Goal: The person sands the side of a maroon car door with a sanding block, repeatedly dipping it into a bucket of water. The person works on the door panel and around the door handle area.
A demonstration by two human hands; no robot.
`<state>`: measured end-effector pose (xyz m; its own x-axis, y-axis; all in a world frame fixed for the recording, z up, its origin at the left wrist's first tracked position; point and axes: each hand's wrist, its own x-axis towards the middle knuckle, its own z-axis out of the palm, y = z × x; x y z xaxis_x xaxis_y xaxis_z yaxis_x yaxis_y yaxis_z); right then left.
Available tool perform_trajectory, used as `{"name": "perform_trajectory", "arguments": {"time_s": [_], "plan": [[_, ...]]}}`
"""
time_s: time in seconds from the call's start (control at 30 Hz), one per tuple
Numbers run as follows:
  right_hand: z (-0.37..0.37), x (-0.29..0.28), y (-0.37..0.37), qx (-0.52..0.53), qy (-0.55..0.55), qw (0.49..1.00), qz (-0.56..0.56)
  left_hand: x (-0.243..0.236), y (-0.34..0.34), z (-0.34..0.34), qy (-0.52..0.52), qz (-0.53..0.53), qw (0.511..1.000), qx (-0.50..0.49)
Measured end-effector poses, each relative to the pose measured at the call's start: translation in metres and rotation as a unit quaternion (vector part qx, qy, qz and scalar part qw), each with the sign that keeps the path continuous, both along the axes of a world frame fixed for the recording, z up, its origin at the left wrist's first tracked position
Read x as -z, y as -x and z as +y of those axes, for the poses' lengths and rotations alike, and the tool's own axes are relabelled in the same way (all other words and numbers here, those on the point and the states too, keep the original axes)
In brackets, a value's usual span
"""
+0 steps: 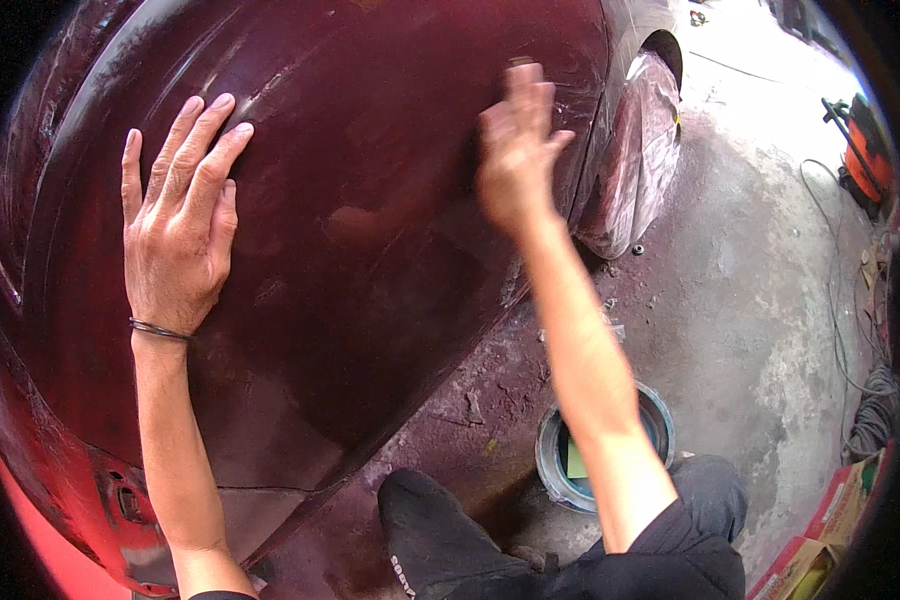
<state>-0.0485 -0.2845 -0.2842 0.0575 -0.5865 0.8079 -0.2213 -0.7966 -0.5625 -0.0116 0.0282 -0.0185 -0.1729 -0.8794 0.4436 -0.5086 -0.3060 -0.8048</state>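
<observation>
A large dark red car body panel (310, 260), dull and dusty in places, fills the left and middle of the head view. My left hand (177, 222) lies flat on it with fingers spread, a thin dark band round the wrist. Farther right, my right hand (518, 150) is over the panel near its right-hand seam, smeared by motion. Its fingers look stretched out, with the thumb apart. A small brownish edge shows at the fingertips, and whatever may be under the palm is hidden.
A round bucket (550, 462) stands on the floor by my knee, partly behind my right forearm, with something yellow-green inside. Plastic sheeting covers the wheel (635, 160). Along the right are an orange-and-black machine (863, 150), a coiled cable (873, 410) and cardboard boxes (840, 510).
</observation>
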Motion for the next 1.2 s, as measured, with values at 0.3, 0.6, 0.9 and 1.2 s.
{"name": "perform_trajectory", "arguments": {"time_s": [0.3, 0.6, 0.9, 1.2], "plan": [[-0.025, -0.009, 0.018, -0.087, -0.077, 0.990, -0.077, 0.001, -0.007, -0.002, 0.001, 0.008, 1.000, 0.026], [0.281, 0.052, -0.013, -0.236, 0.102, 0.965, -0.046, 0.000, -0.005, 0.005, -0.010, -0.018, 1.000, 0.012], [0.076, -0.004, -0.002, -0.104, -0.173, 0.968, -0.146, -0.003, -0.020, 0.008, -0.005, -0.026, 0.997, 0.069], [0.211, 0.043, -0.006, -0.164, 0.031, 0.985, -0.038, -0.001, -0.010, 0.061, -0.078, -0.011, 0.997, 0.021]]}}
